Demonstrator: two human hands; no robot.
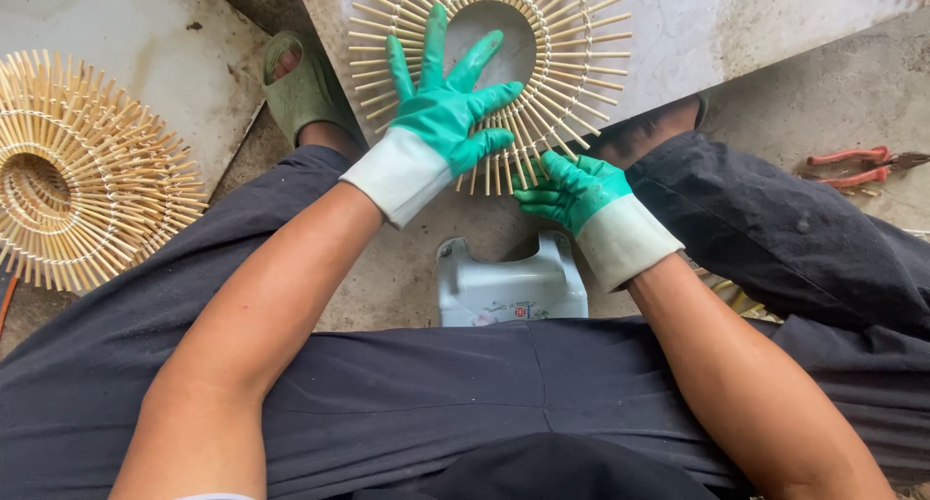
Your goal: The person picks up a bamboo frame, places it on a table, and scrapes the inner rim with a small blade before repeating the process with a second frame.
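Bamboo sticks already circle the whole ring you steady with your splayed left hand, your right hand pinching its lower edge, a finished stack alongside.

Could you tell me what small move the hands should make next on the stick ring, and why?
Probably a small turn of the ring: the left hand lies flat on it, fingers spread, while the right hand pinches sticks at its lower edge, so fresh sticks would come round to that hand.
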